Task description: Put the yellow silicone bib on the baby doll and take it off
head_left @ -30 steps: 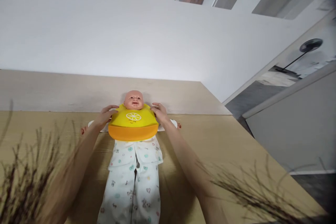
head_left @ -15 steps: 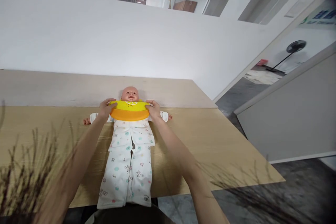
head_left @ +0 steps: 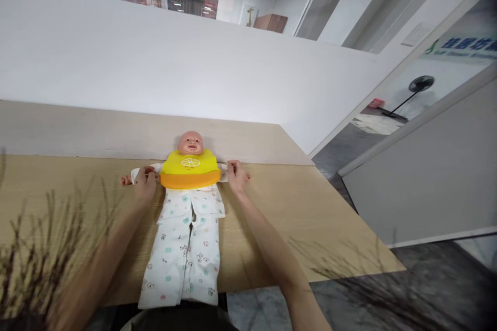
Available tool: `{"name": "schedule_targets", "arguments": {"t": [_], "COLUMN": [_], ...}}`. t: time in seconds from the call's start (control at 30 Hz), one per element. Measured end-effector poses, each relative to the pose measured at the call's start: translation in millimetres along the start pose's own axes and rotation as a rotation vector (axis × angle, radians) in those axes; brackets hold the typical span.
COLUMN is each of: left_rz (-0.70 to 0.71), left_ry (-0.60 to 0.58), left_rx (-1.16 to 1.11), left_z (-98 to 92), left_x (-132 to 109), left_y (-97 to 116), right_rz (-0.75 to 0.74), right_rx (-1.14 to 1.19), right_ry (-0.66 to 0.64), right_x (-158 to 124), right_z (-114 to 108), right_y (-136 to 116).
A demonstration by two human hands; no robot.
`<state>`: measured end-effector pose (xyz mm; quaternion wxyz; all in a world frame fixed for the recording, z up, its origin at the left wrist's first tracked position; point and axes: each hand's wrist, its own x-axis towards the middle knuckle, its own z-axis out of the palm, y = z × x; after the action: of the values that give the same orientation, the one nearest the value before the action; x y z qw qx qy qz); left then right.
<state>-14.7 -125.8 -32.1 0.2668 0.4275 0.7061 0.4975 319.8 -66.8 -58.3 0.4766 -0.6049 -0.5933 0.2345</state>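
Note:
A baby doll (head_left: pixel 190 143) lies on its back on a light wooden table (head_left: pixel 295 217), dressed in white pajamas (head_left: pixel 186 253) with a small coloured print. A yellow silicone bib (head_left: pixel 190 169) with an orange catch pocket rests flat on its chest. My left hand (head_left: pixel 145 182) pinches the end of the doll's sleeve (head_left: pixel 136 175) beside the bib. On the other side, my right hand (head_left: pixel 236 176) holds the opposite sleeve (head_left: pixel 224 171), close to the bib's edge. The doll's tiny hands stick out past my fingers.
Behind the table rises a white wall (head_left: pixel 155 72), with a pale board (head_left: pixel 116 137) along its foot. Grey floor (head_left: pixel 361 295) lies beyond the table's right and front edges. A grey panel (head_left: pixel 415 176) and a distant standing fan (head_left: pixel 411 90) stand at right. Blurred dark strands cross the foreground.
Both hands have moved outward from the bib's sides to the sleeves. The bib now lies flatter and shows its full front. The view has shifted slightly, with the table lower and further left.

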Motion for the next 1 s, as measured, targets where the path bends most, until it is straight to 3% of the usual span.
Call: {"name": "schedule_targets", "arguments": {"t": [0.13,0.23,0.53,0.67,0.87,1.0], "left_rz": [0.04,0.076,0.12,0.115,0.087,0.074], "left_ry": [-0.138,-0.187,-0.129,-0.137,-0.179,-0.252], "left_rx": [0.117,0.134,0.147,0.115,0.056,-0.02], "left_z": [-15.3,-14.6,1.4,1.7,-3.9,-21.4], "left_x": [-8,-4,23,23,-21,-63], "left_y": [-11,-9,-7,-15,-42,-50], "right_rz": [-0.065,-0.095,-0.139,-0.131,-0.118,-0.089], "right_rx": [-0.093,-0.244,-0.388,-0.335,-0.166,-0.066], "right_ry": [-0.173,-0.252,-0.218,-0.208,-0.235,-0.297], "right_x": [-36,-48,-9,-13,-63,-113], "right_z": [-26,-31,-24,-24,-26,-31], "right_y": [23,34,44,47,45,38]}}
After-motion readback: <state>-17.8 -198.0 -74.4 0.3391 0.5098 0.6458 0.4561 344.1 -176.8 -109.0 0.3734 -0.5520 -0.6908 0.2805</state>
